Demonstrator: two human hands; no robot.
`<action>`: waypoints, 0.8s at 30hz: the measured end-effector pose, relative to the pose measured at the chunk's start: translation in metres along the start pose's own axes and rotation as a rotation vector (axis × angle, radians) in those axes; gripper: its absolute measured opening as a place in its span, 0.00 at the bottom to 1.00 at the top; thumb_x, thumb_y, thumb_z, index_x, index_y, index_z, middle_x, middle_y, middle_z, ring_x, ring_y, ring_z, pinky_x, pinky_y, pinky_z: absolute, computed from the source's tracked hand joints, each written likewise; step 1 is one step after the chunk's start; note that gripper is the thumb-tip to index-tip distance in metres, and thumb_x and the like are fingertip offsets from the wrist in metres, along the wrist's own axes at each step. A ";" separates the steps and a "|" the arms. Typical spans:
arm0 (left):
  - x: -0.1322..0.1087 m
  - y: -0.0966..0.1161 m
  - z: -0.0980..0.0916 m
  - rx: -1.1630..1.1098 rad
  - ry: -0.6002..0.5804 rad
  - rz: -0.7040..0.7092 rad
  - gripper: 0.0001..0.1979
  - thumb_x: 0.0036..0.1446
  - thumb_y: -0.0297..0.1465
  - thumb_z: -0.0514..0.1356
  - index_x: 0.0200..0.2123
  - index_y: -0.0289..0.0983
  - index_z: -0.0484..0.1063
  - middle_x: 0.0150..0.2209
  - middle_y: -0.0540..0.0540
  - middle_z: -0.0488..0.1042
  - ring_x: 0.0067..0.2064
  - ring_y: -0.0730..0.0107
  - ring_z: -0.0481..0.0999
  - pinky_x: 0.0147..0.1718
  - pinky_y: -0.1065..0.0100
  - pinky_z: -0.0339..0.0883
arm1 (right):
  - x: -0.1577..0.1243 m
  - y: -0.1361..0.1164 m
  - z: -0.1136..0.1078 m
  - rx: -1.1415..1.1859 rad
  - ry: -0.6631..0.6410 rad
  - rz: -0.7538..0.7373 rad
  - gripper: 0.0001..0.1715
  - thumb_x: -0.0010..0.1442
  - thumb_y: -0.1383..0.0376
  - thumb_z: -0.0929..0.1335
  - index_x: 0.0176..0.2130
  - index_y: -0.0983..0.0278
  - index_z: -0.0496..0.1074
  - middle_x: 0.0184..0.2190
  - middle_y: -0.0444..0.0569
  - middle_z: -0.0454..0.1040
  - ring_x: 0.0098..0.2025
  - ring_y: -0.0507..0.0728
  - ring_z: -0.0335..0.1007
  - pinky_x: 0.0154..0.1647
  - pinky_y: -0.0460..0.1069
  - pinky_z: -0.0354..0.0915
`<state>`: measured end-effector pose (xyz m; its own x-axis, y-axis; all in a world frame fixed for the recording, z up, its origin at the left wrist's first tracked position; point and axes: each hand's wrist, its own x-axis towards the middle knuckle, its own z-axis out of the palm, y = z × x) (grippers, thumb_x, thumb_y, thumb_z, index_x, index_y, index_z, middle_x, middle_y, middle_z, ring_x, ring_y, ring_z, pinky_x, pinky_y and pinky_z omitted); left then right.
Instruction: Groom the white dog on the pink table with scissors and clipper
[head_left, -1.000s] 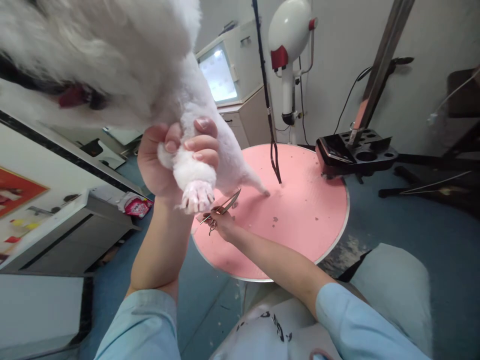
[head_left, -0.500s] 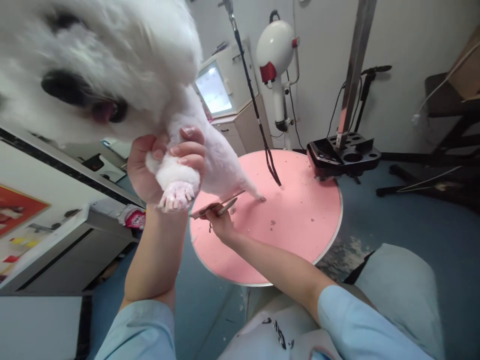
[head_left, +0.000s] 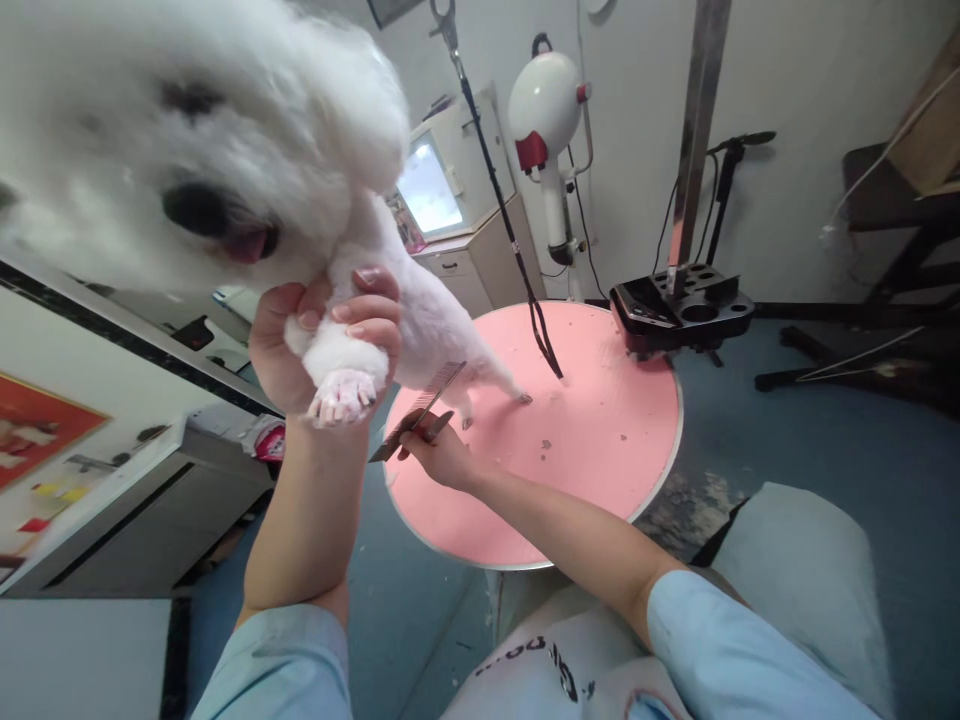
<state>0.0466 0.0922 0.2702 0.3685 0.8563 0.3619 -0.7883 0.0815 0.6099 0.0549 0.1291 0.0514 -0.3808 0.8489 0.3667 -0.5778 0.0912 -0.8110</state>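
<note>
A fluffy white dog fills the upper left, its face close to the camera. My left hand is wrapped round its raised front paw, pads facing me. Just below the paw, my right hand grips a metal comb together with scissors. The dog's other legs stand on a round pink grooming table.
A black leash hangs from above to the tabletop. A black tool tray sits on a metal post at the table's far edge. A white-and-red dryer stands behind it. Fur clippings dot the table. Cabinets line the left wall.
The dog's head has swung down into view and its paw has dropped slightly left. In my right hand the comb now shows tilted upward under the paw, where the scissor blades showed before.
</note>
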 end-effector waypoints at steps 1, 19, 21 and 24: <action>0.000 0.001 0.000 -0.007 -0.001 -0.005 0.15 0.53 0.23 0.61 0.20 0.34 0.58 0.42 0.38 0.65 0.32 0.79 0.68 0.33 0.75 0.73 | -0.002 0.000 0.000 0.005 0.020 0.016 0.03 0.63 0.67 0.67 0.37 0.61 0.65 0.33 0.46 0.77 0.31 0.53 0.74 0.36 0.49 0.72; -0.010 0.000 0.006 0.038 0.048 0.036 0.15 0.52 0.25 0.61 0.19 0.35 0.58 0.41 0.38 0.66 0.30 0.80 0.70 0.30 0.77 0.73 | -0.016 0.004 -0.016 -0.041 0.206 0.055 0.02 0.62 0.65 0.65 0.37 0.61 0.65 0.31 0.46 0.75 0.30 0.54 0.72 0.31 0.50 0.70; -0.009 0.000 0.006 0.053 0.057 0.047 0.15 0.52 0.25 0.61 0.19 0.35 0.58 0.41 0.38 0.66 0.30 0.81 0.70 0.29 0.78 0.73 | -0.015 0.003 -0.029 -0.051 0.239 0.125 0.05 0.61 0.63 0.67 0.38 0.60 0.64 0.29 0.46 0.75 0.29 0.55 0.72 0.28 0.49 0.69; -0.010 0.000 0.007 0.076 0.099 0.060 0.16 0.49 0.24 0.63 0.21 0.36 0.55 0.40 0.40 0.67 0.28 0.84 0.69 0.28 0.82 0.71 | -0.012 -0.007 -0.038 -0.056 0.104 0.101 0.07 0.60 0.63 0.68 0.37 0.60 0.64 0.28 0.44 0.75 0.30 0.55 0.72 0.28 0.48 0.69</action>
<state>0.0464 0.0805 0.2715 0.2683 0.9049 0.3304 -0.7668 -0.0070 0.6419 0.0905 0.1378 0.0353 -0.3563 0.9045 0.2345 -0.4980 0.0286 -0.8667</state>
